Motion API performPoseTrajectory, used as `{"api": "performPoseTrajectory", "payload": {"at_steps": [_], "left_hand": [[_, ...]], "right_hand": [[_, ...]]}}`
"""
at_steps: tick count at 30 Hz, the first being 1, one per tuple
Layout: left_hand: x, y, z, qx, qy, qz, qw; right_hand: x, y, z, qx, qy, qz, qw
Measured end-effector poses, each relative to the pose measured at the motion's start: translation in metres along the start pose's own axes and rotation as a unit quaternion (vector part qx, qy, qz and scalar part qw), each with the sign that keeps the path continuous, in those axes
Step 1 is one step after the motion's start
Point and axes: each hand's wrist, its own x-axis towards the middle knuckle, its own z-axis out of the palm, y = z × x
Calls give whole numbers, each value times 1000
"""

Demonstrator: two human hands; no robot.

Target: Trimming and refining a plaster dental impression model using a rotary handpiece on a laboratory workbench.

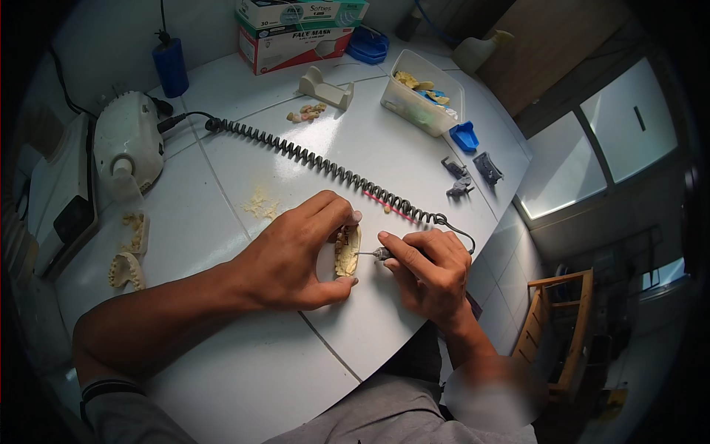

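My left hand [299, 255] is closed on a small cream dental cast [345, 250], holding it upright lengthwise between fingertips and thumb over the white tiled table [259, 348]. My right hand [433, 277] grips a metal rotary handpiece [380, 253], its thin bur reaching horizontally to the cast's right side; whether it touches is hard to tell. The handpiece's black coiled cord [310, 159] stretches across to a white control box [129, 140] at the left. A thin red stick [388, 207] lies along the cord. Pale shavings [259, 203] are scattered beyond my left hand.
Tooth models [126, 271] lie at the left. At the back are boxes [296, 48], a blue cylinder [169, 70], a cream holder [325, 89] and a plastic tub of pieces [421, 100]. Blue [464, 137] and grey parts [488, 169] sit near the right edge. A wooden frame [562, 281] stands beyond.
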Motion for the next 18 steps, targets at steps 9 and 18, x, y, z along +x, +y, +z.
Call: {"api": "performPoseTrajectory", "payload": {"at_steps": [9,18], "left_hand": [[0,0,0,2,0,-1,1000],[0,0,-1,10,-4,-2,1000]], "right_hand": [[1,-1,-1,1,2,-3,1000],[1,-1,0,0,2,-4,1000]]}}
